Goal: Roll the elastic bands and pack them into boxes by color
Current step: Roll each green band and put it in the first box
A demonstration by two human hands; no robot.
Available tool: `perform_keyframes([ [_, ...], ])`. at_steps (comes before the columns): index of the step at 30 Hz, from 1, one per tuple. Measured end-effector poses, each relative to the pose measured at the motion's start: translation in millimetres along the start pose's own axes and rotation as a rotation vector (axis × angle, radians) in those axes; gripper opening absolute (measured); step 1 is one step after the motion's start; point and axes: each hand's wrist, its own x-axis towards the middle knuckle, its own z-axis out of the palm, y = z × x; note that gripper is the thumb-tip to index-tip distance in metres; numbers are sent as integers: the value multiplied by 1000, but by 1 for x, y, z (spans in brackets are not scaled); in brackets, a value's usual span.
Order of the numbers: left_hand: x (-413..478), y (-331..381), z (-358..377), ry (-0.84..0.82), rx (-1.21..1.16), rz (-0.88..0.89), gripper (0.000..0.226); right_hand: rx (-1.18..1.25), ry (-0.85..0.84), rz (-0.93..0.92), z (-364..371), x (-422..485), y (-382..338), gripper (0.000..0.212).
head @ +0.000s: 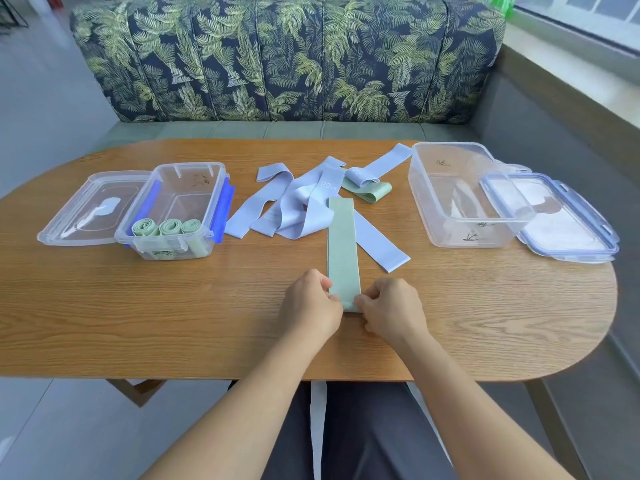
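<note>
Left hand [310, 299] and right hand [391, 308] pinch the near end of the flat pale-green elastic band [343, 251], by the wooden bench [138, 306] front edge. Rolled green bands [166, 227] fill the clear plastic box [194, 166] at left. The loose lilac bands [294, 206] are unrolled, and the right-edge clear box [426, 195] holds nothing.

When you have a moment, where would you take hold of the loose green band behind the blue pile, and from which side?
Pinch the loose green band at its right end, coming from the right: that rounded fold lies free on the table, while the left end is tucked under a curled blue band.
</note>
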Motion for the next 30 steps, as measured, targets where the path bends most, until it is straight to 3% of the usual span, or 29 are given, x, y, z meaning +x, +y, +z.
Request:
perform_keyframes([
  [7,3,2,-3,-32,106,-21,7,-12,-25,28,-2,5,-3,14],
  [9,0,1,-2,20,178,91,9,-19,-27,32,-2,5,-4,17],
  [11,-3,-2,2,73,214,314,10,-23,-33,32,-2,7,-4,20],
  [14,-4,-8,5,22,261,485,14,-34,-50,39,-4,8,-6,24],
  [22,6,-5,1,-44,291,450,16,129,16,1,-9,0,2,20],
  [27,14,-4,-4,-101,284,423,15,101,67,-159,-6,-10,1,10],
  [30,19,-4,-3,-124,272,390,15,73,56,-156,-5,-8,-3,15],
])
